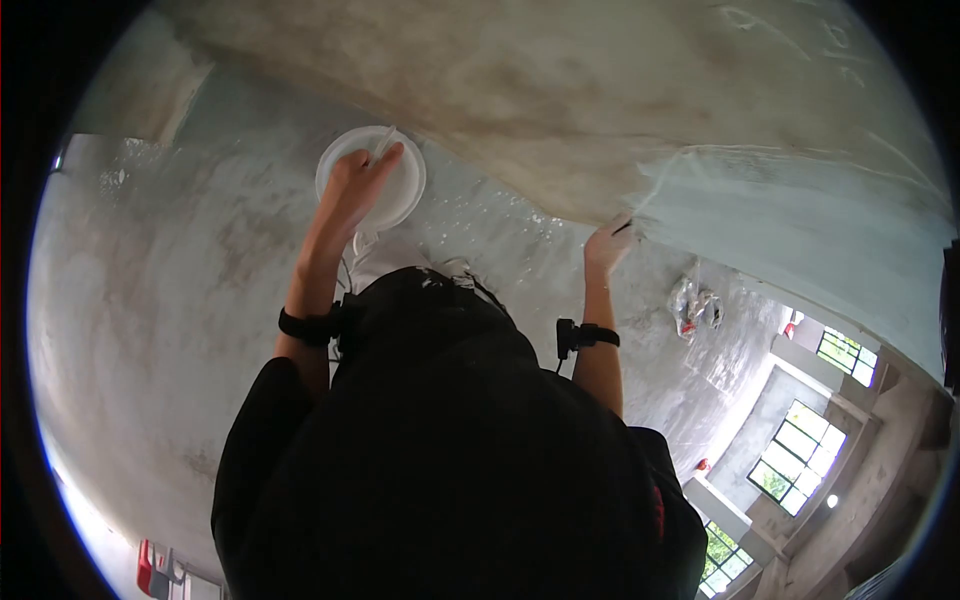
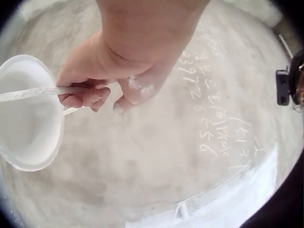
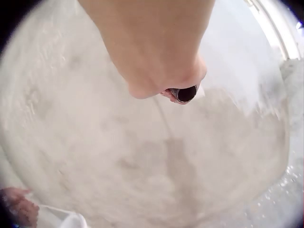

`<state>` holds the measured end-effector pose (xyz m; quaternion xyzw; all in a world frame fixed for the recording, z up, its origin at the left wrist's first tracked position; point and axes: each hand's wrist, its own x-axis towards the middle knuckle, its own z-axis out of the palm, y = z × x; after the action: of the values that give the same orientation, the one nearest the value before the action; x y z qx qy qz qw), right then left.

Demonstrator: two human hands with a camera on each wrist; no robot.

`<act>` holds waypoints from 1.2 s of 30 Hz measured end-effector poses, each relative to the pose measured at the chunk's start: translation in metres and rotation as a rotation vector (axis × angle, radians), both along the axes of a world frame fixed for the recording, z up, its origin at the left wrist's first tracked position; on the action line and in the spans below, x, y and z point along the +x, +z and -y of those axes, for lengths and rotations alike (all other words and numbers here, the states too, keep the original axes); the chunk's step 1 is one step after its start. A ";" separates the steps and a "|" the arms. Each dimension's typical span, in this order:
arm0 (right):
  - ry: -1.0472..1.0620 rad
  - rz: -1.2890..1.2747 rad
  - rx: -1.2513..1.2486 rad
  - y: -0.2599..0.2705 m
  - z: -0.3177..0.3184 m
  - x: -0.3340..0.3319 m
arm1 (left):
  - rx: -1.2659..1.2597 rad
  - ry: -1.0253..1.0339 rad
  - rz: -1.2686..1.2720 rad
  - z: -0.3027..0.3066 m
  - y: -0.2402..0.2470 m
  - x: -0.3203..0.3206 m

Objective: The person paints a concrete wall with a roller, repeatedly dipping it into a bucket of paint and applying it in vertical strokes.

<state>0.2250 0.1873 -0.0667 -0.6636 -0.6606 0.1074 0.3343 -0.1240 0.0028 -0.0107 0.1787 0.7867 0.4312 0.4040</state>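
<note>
At the left of the head view, a round white bucket (image 1: 408, 190) hangs below my left hand (image 1: 352, 190). In the left wrist view the fingers curl round its thin white handle (image 2: 33, 93); white smears mark the thumb. My right hand (image 1: 606, 247) grips a tool with a dark, hollow, round handle end (image 3: 187, 94) close to the wall. The tool's working end is hidden behind the hand, so I cannot tell its kind. Beside that hand, a fresh whitish coat (image 1: 790, 205) meets the bare brownish wall (image 1: 540, 90) along a ragged edge.
White splashes dot the grey floor (image 1: 190, 290) along the wall's foot. A crumpled plastic bag (image 1: 690, 305) lies on the floor at right. Handwritten numbers (image 2: 204, 104) mark the wall. Windows (image 1: 798, 458) show farther right, and a red-and-grey object (image 1: 150, 568) stands at lower left.
</note>
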 end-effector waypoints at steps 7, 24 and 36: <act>0.063 0.222 -0.769 -0.071 0.000 0.037 | -0.095 -0.078 -0.014 0.001 -0.003 -0.006; 0.872 0.240 -0.975 0.077 0.072 -0.074 | -0.077 0.001 -0.039 0.006 -0.023 -0.006; 1.119 0.444 -0.825 0.080 0.078 -0.118 | -0.132 -0.057 0.020 0.009 -0.014 -0.003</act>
<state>0.1072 0.1095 0.0137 -0.3046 -0.8590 0.3652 -0.1898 -0.1270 -0.0060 -0.0250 0.1694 0.8039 0.3686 0.4349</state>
